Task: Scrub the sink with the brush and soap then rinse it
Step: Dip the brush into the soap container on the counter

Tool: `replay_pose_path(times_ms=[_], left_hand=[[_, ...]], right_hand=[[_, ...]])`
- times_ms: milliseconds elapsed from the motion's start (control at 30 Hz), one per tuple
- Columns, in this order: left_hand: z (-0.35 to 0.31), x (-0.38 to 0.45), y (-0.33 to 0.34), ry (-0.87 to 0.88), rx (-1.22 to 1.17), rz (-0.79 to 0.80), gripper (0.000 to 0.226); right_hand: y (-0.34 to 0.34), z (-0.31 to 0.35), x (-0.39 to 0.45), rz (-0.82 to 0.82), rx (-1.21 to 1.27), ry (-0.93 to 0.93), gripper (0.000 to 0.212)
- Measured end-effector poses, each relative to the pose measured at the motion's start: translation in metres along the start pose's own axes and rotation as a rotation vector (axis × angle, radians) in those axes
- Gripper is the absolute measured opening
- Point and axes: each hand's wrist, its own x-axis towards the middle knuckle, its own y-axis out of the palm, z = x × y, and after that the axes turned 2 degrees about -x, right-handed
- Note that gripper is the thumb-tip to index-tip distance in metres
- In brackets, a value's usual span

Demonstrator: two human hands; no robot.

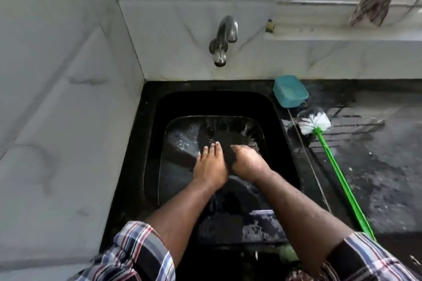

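2 hands down in black sink [150, 143], side by side: left hand [211, 165] flat, fingers straight; right hand [247, 163] beside it, finger curl indiscernible. Green-handled brush [316, 122] flat on wet counter [388, 166], right of sink, near blue container [290, 91]. Tap [221, 41] above.

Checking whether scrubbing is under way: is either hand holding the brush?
No. The brush lies on the counter right of the sink, while the left hand and right hand are down in the basin.
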Motion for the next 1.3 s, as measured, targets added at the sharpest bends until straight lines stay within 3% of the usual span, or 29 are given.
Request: replay_pose_path(times_ms=[67, 167, 300, 400, 500, 867, 1033, 1200, 1300], left_hand=[[-0.006, -0.005, 0.009, 0.020, -0.061, 0.092, 0.068], [-0.024, -0.013, 0.016, 0.011, -0.157, 0.185, 0.061], [-0.052, -0.004, 0.020, -0.012, -0.277, 0.184, 0.043], [-0.079, 0.009, 0.020, -0.047, -0.412, 0.161, 0.044], [-0.107, 0.031, 0.015, -0.075, -0.519, 0.131, 0.044], [-0.193, 0.126, 0.011, -0.196, -0.838, 0.015, 0.049], [-0.218, 0.182, 0.003, -0.267, -0.998, -0.058, 0.051], [-0.235, 0.234, 0.009, -0.420, -1.116, -0.100, 0.047], [-0.236, 0.246, 0.007, -0.493, -1.194, -0.124, 0.023]], right_hand=[[-0.002, -0.016, -0.008, -0.047, 0.026, 0.050, 0.055], [-0.022, -0.056, -0.028, -0.259, 0.069, 0.180, 0.047], [-0.068, -0.135, -0.054, -0.516, -0.054, 0.395, 0.030], [-0.084, -0.179, -0.068, -0.399, -0.137, 0.558, 0.034], [-0.081, -0.191, -0.071, -0.305, -0.037, 0.562, 0.035], [-0.118, -0.216, -0.062, -0.505, 0.220, 0.391, 0.031], [-0.191, -0.209, -0.006, -0.431, 0.083, 0.299, 0.041], [-0.217, -0.203, 0.048, -0.325, -0.072, 0.255, 0.045], [-0.217, -0.206, 0.063, -0.291, -0.147, 0.221, 0.043]])
